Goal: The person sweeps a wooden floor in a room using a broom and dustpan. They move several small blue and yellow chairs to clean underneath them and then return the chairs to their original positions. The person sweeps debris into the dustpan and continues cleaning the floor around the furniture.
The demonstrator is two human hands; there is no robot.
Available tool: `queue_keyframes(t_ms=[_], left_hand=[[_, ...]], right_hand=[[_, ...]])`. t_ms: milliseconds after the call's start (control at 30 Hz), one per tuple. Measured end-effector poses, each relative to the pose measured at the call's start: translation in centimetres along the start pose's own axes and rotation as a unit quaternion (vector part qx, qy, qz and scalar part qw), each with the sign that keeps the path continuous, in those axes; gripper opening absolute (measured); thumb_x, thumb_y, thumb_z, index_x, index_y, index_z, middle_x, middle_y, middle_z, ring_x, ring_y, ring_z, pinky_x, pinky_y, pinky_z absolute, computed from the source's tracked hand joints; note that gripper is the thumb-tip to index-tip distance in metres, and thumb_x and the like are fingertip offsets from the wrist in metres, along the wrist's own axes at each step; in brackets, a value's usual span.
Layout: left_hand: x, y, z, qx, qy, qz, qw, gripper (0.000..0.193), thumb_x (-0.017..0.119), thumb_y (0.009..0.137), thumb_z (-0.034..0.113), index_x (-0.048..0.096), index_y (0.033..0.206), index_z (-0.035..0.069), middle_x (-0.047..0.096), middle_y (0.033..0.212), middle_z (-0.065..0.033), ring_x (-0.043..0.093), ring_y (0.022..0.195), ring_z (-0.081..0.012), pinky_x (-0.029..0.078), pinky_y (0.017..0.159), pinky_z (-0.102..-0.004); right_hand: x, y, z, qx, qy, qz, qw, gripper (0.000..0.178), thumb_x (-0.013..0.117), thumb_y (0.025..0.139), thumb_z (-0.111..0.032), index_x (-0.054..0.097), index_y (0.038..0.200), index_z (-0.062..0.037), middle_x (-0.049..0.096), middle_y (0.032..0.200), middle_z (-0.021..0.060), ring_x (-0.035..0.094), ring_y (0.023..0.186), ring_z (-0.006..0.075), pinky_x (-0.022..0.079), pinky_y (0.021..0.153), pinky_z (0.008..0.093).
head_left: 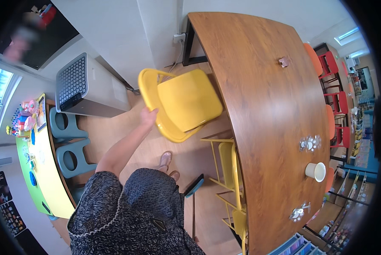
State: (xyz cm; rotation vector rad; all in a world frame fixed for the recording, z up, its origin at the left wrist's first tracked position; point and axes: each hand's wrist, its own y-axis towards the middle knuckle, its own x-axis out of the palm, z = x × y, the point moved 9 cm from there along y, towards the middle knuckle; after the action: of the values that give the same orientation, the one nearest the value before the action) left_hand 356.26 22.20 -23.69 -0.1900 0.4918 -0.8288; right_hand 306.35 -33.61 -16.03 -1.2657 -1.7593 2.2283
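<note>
A yellow folding chair (186, 100) stands beside the long table, its seat folded down. My left hand (149, 117) is closed on the near rim of its backrest, with the arm stretched forward. Close to my body is a broom (194, 187) with a dark and blue head and a thin brown handle that runs down toward the lower edge. Only a sliver of my right hand (196, 239) shows, around the lower visible end of that handle; my clothing hides most of it.
The long brown wooden table (263, 106) fills the right side, bearing a white paper cup (315, 171). More yellow folding chairs (228, 163) sit along its near edge. Left are a grey air purifier (97, 87), grey-blue small chairs (73, 157) and a yellow-green table (54, 182).
</note>
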Motion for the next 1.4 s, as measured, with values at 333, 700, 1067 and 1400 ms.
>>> queue_keyframes(t_ms=[333,700,1067,1400], left_hand=[[-26.6,-10.2,-14.7,-0.115,0.012,0.169,0.979,0.030,0.071,0.075,0.018,0.064,0.094,-0.004,0.067,0.083,-0.0127,0.064,0.073,-0.0199,0.050,0.067,-0.0345],[-48.8,-33.3,-30.7,-0.273,0.046,0.388,0.879,0.036,0.070,0.078,0.024,0.065,0.101,-0.004,0.068,0.088,-0.0144,0.064,0.074,-0.0231,0.051,0.066,-0.0353],[-51.1,-43.7,-36.4,-0.613,0.258,0.204,0.719,0.038,0.062,0.082,0.017,0.058,0.114,-0.002,0.064,0.107,-0.0149,0.064,0.092,-0.0271,0.053,0.076,-0.0339],[-51.2,-44.7,-34.9,-0.521,0.081,0.395,0.752,0.041,0.063,0.077,0.007,0.054,0.116,-0.005,0.060,0.112,-0.0145,0.061,0.096,-0.0241,0.051,0.078,-0.0318]], right_hand=[[-0.5,2.9,5.0,-0.082,-0.016,0.047,0.995,0.040,0.046,0.088,-0.021,0.054,0.121,0.0011,0.062,0.096,0.0280,0.060,0.092,0.0441,0.049,0.080,0.0463],[-5.1,8.0,2.6,-0.076,-0.137,-0.055,0.986,0.046,0.050,0.088,-0.024,0.045,0.133,-0.0140,0.064,0.099,0.0236,0.060,0.095,0.0402,0.048,0.083,0.0475],[-6.4,14.2,-19.3,-0.232,-0.113,-0.018,0.966,0.040,0.054,0.090,-0.023,0.052,0.127,-0.0094,0.064,0.091,0.0237,0.065,0.079,0.0296,0.049,0.073,0.0368],[-12.1,23.9,-49.6,-0.501,-0.131,0.083,0.851,0.042,0.062,0.086,-0.016,0.055,0.127,-0.0134,0.063,0.076,0.0090,0.059,0.063,0.0179,0.051,0.064,0.0323]])
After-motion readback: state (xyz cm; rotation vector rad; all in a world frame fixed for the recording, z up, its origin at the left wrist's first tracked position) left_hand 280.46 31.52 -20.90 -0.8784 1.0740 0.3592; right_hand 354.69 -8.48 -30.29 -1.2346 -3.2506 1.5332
